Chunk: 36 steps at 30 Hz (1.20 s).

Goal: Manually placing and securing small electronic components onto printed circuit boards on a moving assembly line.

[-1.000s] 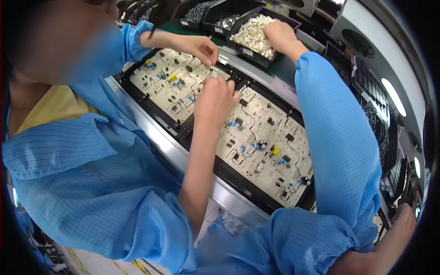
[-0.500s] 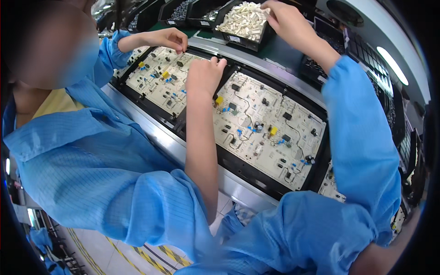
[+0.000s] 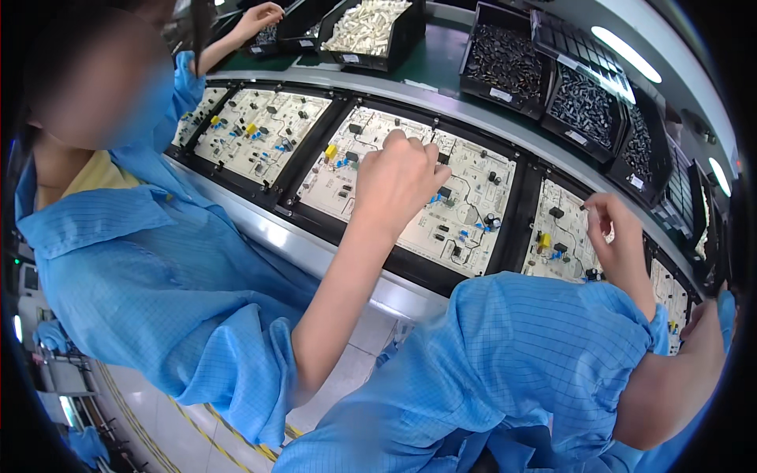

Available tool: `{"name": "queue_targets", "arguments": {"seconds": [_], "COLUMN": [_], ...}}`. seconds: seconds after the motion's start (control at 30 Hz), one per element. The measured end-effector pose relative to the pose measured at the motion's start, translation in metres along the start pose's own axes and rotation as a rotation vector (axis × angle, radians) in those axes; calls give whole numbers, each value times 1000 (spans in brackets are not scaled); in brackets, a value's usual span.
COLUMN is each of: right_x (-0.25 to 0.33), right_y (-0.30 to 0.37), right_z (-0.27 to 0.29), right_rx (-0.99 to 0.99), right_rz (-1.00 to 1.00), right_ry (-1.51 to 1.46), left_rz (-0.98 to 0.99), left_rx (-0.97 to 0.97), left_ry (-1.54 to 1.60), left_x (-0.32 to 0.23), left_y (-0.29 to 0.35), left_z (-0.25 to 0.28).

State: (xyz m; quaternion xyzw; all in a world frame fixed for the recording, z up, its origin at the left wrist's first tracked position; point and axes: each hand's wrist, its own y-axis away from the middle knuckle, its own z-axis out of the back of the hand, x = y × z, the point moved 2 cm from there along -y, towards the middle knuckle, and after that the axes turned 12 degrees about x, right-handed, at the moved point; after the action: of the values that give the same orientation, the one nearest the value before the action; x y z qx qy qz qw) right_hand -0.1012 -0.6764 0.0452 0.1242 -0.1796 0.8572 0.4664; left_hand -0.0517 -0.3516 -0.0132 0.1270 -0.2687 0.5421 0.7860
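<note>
My right hand (image 3: 620,235) hovers over the circuit board (image 3: 535,251) at the right, fingers bent and tips drawn together. What they hold, if anything, is too small to make out. My left hand is not in view. A co-worker at the left has one hand (image 3: 398,185) curled over the middle circuit board (image 3: 347,193); its bare forearm runs back into that person's blue sleeve. The co-worker's other hand (image 3: 262,16) reaches over the parts bins at the back left. Both boards carry small black, blue and yellow components and sit in black frames.
Behind the boards stand a black bin of white parts (image 3: 369,27), a bin of dark parts (image 3: 505,65) and a bin of grey parts (image 3: 582,106). Another board (image 3: 661,296) lies farther right. A bare arm (image 3: 674,398) shows at the right rim; whose is unclear.
My right hand has left the bin of white parts and come down over the right board. The co-worker's near hand moved right over the middle board; the far hand rose to the bins.
</note>
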Motion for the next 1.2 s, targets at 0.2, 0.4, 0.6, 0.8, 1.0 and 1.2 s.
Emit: {"name": "queue_targets", "arguments": {"seconds": [0.2, 0.4, 0.6, 0.8, 1.0, 1.2], "right_x": [-20, -21, -23, -22, -25, -16], "right_y": [31, 35, 38, 33, 11, -41], "right_z": [-35, -46, -46, -39, -21, -14], "right_rx": [-111, -97, -99, -93, 14, 147], "right_rz": [20, 3, -4, -60, -110, -54], "right_ry": [-103, -227, -197, -238, -247, -313], "left_rz": [12, -48, -114, -121, -138, -109], "left_rx": [-67, -98, -143, -177, -216, -226], "left_ry": [-59, -71, -29, 228, 277, 301], "left_x": [8, -4, -31, -26, -24, -22], "left_y": [1, -3, -17, -1, -2, 1], "left_z": [-8, -34, -35, 16, 16, 16]}}
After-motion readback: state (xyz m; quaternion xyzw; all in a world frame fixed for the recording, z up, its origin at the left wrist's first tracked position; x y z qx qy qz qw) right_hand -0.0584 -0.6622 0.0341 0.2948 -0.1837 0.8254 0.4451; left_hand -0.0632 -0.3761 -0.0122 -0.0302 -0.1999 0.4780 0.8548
